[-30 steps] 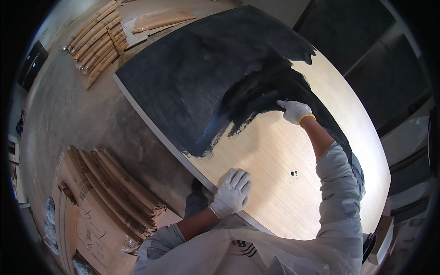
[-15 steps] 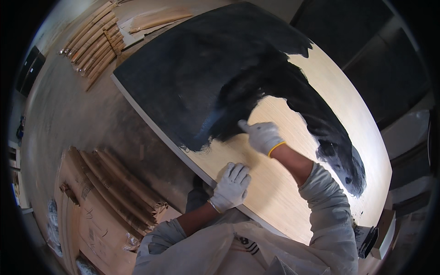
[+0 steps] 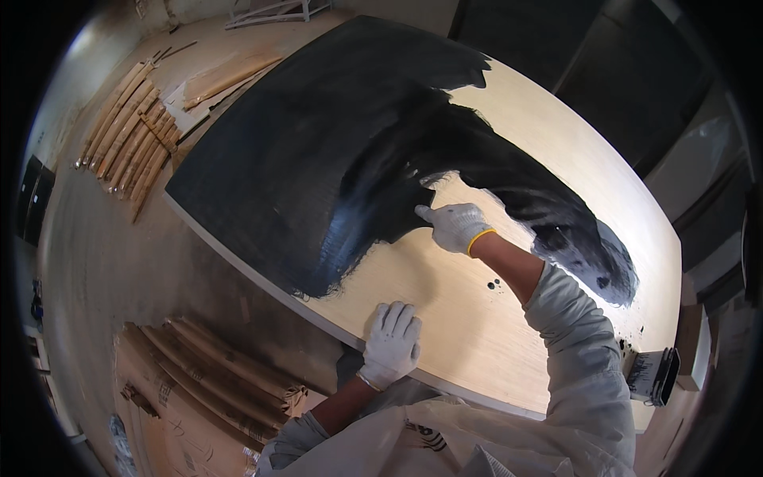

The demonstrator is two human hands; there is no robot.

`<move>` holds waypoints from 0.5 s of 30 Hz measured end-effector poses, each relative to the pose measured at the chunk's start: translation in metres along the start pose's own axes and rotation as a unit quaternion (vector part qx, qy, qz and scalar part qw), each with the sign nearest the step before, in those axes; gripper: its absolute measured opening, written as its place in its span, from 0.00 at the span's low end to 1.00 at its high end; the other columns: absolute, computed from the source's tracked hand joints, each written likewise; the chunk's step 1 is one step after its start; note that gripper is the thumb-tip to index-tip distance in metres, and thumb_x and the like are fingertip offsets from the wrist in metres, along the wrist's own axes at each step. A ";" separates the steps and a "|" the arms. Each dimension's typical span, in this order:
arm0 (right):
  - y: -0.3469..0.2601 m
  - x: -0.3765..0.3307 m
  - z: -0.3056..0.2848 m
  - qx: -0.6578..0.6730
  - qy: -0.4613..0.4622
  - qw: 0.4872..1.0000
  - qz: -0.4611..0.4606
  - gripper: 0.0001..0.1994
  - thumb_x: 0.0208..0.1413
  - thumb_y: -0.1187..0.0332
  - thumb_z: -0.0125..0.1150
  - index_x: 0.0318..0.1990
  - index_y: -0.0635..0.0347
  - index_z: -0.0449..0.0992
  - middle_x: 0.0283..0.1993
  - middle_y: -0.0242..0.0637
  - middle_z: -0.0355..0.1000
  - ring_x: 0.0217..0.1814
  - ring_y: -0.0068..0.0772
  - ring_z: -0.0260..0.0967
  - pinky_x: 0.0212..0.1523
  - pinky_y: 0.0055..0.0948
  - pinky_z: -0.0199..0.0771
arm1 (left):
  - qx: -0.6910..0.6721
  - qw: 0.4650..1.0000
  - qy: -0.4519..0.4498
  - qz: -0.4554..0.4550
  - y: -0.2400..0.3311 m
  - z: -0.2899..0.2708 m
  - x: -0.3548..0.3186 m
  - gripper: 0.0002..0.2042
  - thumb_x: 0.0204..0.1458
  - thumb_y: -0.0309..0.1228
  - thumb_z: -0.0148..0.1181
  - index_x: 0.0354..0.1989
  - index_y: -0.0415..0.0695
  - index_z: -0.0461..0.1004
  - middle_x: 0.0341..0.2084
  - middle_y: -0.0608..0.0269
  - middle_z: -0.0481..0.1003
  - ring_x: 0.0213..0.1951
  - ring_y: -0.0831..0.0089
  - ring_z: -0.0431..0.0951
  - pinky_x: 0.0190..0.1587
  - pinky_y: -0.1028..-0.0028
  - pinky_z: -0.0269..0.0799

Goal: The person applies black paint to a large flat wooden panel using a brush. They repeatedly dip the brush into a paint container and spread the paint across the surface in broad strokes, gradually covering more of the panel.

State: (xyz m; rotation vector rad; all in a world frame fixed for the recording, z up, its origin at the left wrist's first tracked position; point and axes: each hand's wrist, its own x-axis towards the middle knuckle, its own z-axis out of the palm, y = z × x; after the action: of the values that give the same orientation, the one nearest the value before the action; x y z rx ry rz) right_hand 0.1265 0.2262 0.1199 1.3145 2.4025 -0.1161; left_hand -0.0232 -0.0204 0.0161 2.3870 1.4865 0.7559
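Lying in front, the board (image 3: 461, 326) carried the left hand (image 3: 391, 347), fingers extended, probably for balance; the right hand (image 3: 458, 227) was at the black paint (image 3: 350, 135), its grip I could not tell.

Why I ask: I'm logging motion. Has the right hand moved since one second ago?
Yes: judged against the dark spots on the panel, the right hand has moved leftward and nearer to them.

Brown packages (image 3: 208, 383) — stacked, dark panels (image 3: 640, 83)
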 end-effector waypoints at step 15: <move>0.086 -0.154 0.056 0.131 -0.082 0.965 0.211 0.32 0.66 0.64 0.49 0.79 0.36 0.65 0.50 0.46 0.85 0.51 0.52 0.85 0.52 0.48 0.82 | -0.025 0.999 0.033 0.008 0.002 0.007 0.008 0.19 0.48 0.30 0.64 0.49 0.40 0.76 0.58 0.48 0.75 0.64 0.45 0.72 0.73 0.40 0.61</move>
State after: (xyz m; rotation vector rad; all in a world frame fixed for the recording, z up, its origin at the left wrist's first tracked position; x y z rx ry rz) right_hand 0.2880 0.1370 0.1369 1.8296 1.9688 -0.4141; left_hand -0.0149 -0.0138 0.0134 2.3626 1.4572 0.8736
